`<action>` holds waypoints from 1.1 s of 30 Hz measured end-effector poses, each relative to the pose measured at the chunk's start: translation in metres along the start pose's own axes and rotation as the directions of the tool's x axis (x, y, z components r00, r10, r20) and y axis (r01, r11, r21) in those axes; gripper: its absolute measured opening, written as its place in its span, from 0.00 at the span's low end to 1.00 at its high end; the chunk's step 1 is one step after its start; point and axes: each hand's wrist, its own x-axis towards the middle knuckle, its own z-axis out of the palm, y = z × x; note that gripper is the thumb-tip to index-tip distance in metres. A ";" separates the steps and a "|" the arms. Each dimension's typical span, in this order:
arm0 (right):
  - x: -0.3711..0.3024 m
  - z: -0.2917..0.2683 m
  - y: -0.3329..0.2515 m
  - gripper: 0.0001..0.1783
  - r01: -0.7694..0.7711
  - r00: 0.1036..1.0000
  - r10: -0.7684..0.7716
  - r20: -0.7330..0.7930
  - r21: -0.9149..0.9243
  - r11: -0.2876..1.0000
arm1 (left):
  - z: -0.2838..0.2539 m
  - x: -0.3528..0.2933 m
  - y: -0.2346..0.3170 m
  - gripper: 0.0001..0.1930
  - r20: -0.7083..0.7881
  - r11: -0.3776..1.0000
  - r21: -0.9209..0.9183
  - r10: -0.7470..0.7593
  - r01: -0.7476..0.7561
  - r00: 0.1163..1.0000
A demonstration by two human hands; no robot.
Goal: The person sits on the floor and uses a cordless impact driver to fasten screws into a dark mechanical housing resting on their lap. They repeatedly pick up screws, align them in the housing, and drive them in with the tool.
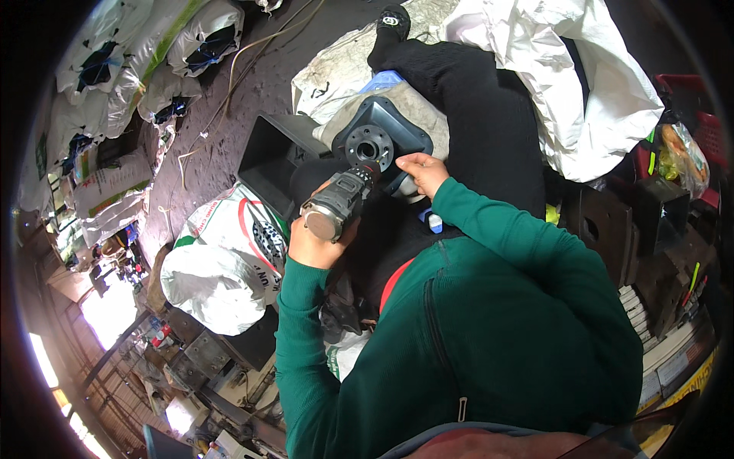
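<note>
My left hand (319, 243) is wrapped round a grey cordless drill (342, 197). Its chuck points away from me and meets, or nearly meets, the near rim of a round metal flange (356, 138) with a ring of holes. That flange sits on a dark, roughly diamond-shaped part (409, 136) resting on cloth between my legs. Just right of the flange, my right hand (425, 173) is closed in a pinch near the part's edge; what its fingertips hold, if anything, is too small to make out. A blue piece (381, 81) shows behind the part.
A black open bin (267, 157) stands left of the part, with a white printed sack (222, 264) nearer me. White sheeting (569, 92) lies to the far right. Full white bags (115, 46) are stacked far left. Dark metal blocks (600, 226) stand at my right. A cable (233, 65) crosses the floor.
</note>
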 end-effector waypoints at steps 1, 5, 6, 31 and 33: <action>0.005 0.002 0.002 0.14 0.031 1.000 -0.032 -0.002 -0.019 0.999 | 0.000 0.003 0.001 0.21 0.011 1.000 0.014 -0.018 0.018 1.000; 0.020 0.012 0.013 0.14 0.219 0.976 -0.219 0.009 -0.045 0.975 | -0.003 0.017 0.008 0.22 0.065 0.996 0.059 -0.072 0.068 0.995; 0.023 0.012 0.015 0.14 0.204 0.979 -0.203 0.017 -0.065 0.977 | -0.004 0.022 0.009 0.23 0.080 0.998 0.049 -0.051 0.047 0.995; 0.043 0.012 0.019 0.13 0.215 0.975 -0.194 0.106 -0.239 0.947 | 0.001 0.052 -0.001 0.21 0.233 0.981 0.116 -0.176 0.152 0.956; 0.041 0.010 0.016 0.14 0.230 0.972 -0.209 0.102 -0.280 0.932 | 0.001 0.044 0.004 0.19 0.169 0.981 0.153 -0.146 0.120 0.975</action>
